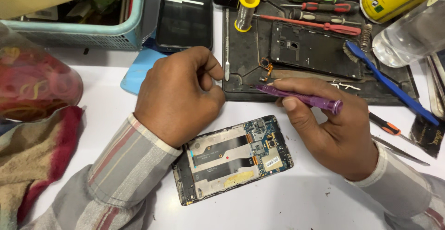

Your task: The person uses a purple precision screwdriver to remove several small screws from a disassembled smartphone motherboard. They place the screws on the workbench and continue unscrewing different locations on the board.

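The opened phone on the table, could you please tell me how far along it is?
Done: the opened phone lies with its boards bare, its back cover off on the dark mat. In hand: the right hand holds a purple screwdriver; the left hand is fisted. Left: the boards remain in place.

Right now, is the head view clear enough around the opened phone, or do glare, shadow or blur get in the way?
Head view: the opened phone is sharp and evenly lit; soft shadow under the left hand covers only its near corner; glare streaks the dark phone screen and clear bottle; the right hand and purple screwdriver are unblurred.
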